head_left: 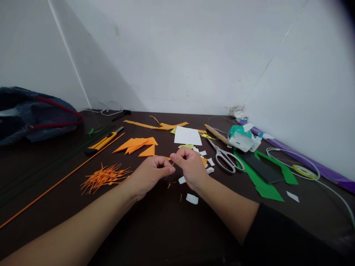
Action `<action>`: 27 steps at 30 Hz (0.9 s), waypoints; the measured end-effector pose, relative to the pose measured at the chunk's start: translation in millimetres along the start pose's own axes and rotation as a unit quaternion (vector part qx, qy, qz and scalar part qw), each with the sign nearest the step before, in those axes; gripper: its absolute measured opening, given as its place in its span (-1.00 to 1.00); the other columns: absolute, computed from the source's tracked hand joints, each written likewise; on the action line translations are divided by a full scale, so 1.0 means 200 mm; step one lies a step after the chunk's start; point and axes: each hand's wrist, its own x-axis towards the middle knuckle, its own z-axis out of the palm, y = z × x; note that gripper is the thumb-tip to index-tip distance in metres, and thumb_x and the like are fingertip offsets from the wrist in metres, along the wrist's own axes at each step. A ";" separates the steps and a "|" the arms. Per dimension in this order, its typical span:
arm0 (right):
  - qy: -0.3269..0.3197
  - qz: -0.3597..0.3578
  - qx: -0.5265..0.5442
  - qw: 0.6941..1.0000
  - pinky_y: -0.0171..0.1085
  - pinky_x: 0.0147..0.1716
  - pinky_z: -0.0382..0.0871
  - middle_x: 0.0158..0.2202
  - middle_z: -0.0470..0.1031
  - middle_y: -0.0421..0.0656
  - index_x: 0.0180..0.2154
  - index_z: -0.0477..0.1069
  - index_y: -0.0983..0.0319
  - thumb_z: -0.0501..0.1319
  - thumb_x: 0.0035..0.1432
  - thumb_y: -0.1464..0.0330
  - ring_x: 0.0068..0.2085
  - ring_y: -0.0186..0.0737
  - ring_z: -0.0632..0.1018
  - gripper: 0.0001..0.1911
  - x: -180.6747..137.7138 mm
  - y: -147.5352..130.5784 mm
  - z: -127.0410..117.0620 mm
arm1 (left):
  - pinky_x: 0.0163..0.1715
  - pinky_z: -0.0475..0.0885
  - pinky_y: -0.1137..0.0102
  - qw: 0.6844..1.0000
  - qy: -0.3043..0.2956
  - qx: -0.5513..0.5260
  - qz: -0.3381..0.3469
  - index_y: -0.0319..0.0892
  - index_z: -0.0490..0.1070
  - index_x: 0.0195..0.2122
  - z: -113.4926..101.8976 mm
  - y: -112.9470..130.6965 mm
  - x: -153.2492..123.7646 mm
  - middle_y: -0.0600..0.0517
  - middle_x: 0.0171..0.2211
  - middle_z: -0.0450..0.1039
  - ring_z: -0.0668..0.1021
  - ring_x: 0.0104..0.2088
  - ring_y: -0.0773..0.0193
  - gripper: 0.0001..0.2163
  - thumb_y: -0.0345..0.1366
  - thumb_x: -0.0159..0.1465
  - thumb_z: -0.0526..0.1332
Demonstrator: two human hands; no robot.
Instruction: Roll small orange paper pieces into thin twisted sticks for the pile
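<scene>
Both hands meet over the middle of the dark table, fingertips close together. My left hand (154, 171) is closed in a pinch, thumb against forefinger. Opposite it, my right hand (190, 166) is pinched too. A small twisted orange paper strip (173, 164) shows between the fingertips; most of it is hidden by them. Left of my left hand lies a pile of thin twisted orange paper pieces (104, 178). Behind it are folded orange paper triangles (138, 145). Silver-and-grey scissors (226, 157) rest open to the right of my right hand, beside scattered white paper scraps (210, 162).
A yellow utility knife (105, 142) and a long orange stick (66, 180) lie at left, near a dark plastic bag (41, 116). Farther back are a white paper square (188, 136) and orange strips (155, 126). At right are a black phone (260, 168), green paper (266, 188), a cable (335, 194) and tape (304, 171).
</scene>
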 end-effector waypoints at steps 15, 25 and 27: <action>0.096 0.002 -0.044 0.994 -0.35 -0.61 0.01 -0.70 0.05 -0.36 -0.68 0.06 0.21 0.26 -0.09 0.25 -0.61 -0.41 0.11 -0.61 -0.03 0.01 0.09 | -0.55 0.11 0.45 0.985 0.111 0.129 0.009 -0.17 0.13 -0.63 0.01 0.03 -0.02 0.18 -0.63 0.17 0.23 -0.59 0.40 -0.78 -0.32 -0.01 0.22; -0.098 0.058 0.124 0.986 -0.28 -0.36 0.27 -0.44 0.37 -0.20 -0.34 0.48 0.20 0.18 0.01 0.19 -0.43 -0.33 0.36 -0.76 0.00 -0.04 -0.01 | -0.50 0.14 0.44 0.993 0.116 0.025 0.020 -0.17 0.15 -0.60 0.01 0.00 -0.01 0.18 -0.61 0.14 0.25 -0.54 0.38 -0.76 -0.27 0.00 0.25; -0.122 0.038 0.092 0.987 -0.28 -0.31 0.26 -0.42 0.41 -0.21 -0.39 0.49 0.19 0.25 -0.06 0.30 -0.37 -0.32 0.39 -0.86 -0.01 -0.04 -0.02 | -0.49 0.15 0.44 0.996 0.087 0.000 0.017 -0.18 0.18 -0.58 0.01 0.01 -0.01 0.17 -0.59 0.18 0.26 -0.53 0.38 -0.77 -0.26 0.01 0.25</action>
